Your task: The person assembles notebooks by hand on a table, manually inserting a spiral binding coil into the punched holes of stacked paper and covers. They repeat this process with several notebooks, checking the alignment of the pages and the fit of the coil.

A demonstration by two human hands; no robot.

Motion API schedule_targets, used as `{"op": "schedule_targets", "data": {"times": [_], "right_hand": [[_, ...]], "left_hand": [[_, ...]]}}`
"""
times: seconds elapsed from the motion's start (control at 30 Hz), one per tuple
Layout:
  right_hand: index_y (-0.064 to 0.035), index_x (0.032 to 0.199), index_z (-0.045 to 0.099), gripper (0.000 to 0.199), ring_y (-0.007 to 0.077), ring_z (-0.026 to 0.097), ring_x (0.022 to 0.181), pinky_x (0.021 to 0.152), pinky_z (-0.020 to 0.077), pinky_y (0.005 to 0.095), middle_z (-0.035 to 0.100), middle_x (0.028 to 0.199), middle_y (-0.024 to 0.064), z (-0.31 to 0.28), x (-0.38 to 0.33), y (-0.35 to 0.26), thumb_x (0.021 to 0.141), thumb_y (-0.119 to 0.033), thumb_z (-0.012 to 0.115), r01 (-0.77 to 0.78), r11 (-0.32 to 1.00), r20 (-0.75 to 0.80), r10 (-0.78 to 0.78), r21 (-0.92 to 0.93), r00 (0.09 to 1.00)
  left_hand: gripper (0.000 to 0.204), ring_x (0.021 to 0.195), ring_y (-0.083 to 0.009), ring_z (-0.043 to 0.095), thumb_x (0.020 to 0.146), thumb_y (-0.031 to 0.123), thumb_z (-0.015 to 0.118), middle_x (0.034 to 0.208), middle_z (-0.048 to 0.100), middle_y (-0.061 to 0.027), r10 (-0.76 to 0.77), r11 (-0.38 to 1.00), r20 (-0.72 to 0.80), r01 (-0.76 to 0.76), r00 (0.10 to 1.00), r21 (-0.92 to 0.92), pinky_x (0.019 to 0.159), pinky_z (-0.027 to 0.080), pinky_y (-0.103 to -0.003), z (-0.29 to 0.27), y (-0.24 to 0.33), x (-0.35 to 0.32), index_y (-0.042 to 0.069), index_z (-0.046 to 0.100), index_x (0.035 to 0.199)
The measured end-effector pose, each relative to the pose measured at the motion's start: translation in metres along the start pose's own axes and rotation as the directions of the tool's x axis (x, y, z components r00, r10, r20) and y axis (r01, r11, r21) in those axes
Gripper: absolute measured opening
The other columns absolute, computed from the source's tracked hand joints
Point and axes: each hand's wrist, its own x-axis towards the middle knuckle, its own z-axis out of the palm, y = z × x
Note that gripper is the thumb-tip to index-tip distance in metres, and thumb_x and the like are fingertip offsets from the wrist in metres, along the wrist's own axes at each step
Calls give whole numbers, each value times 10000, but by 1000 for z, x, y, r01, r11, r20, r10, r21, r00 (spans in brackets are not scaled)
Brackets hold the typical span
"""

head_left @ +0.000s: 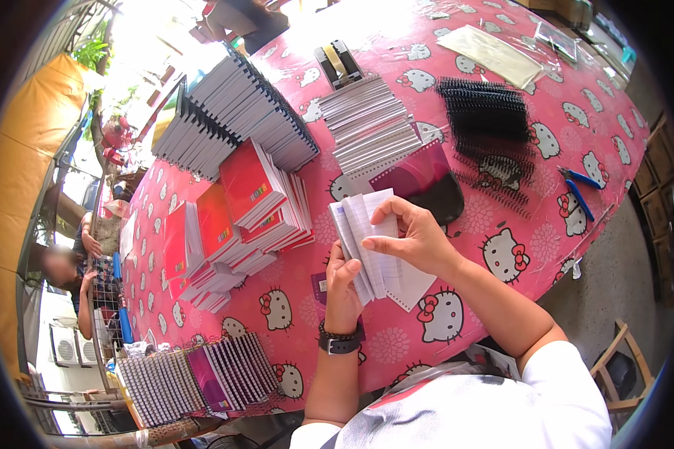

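Over the table's near middle I hold a bundle of lined white sheets (364, 224), upright and slightly fanned. My left hand (341, 290), with a dark watch and a bracelet at the wrist, is closed around its lower left side. With thumb and bent fingers, my right hand (419, 238) grips the sheets at their upper right. A loose white sheet (413, 286) with a punched edge shows below them. Just beyond my hands lie a purple cover (412, 173) with a punched edge and a rounded black object (449, 200), partly hidden by my right hand.
Punched paper stacks (371, 123) and a tape dispenser (338, 64) stand beyond. Red notebooks (221, 228) and tall spiral-bound stacks (240, 112) fill the left; bound books (202, 378) stand near left. Black wire spirals (483, 108) and blue-handled cutters (579, 193) lie right. Someone (82, 277) sits far left.
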Motion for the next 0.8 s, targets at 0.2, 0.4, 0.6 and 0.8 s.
{"op": "schedule_targets", "data": {"times": [0.2,0.4,0.6,0.8], "right_hand": [[-19,911,570,224,55,473,677,602,410,204,545,840,15,10,-1,-1,791,-158,697,136,985,-77,-129,104,989],[-56,846,563,325,18,395,611,522,343,195,512,757,-36,0,-1,-1,725,-265,780,94,982,19,-92,-166,996],[-62,808,527,411,9,364,598,499,309,196,465,697,-60,-1,-1,-4,670,-317,818,20,983,-8,-22,-180,1000],[-39,889,537,256,21,450,654,565,383,198,509,749,-24,1,0,0,787,-185,721,-20,999,4,20,-36,1000]], "left_hand": [[560,994,-183,562,770,249,645,1079,530,-121,-11,1000,-9,11,1000,19,872,474,-313,-6,-3,1,-14,366,1179],[503,964,-126,545,770,127,658,1060,547,-79,13,990,-37,-8,999,139,830,451,-256,-10,-7,-2,13,397,1185],[494,958,-128,545,766,138,667,1042,551,-76,19,988,-34,-14,999,154,824,452,-259,-6,-5,-3,15,417,1174],[526,955,-154,565,771,188,657,1061,560,-104,5,999,-22,-3,1000,54,866,454,-293,-10,-5,-2,-6,399,1186]]}}
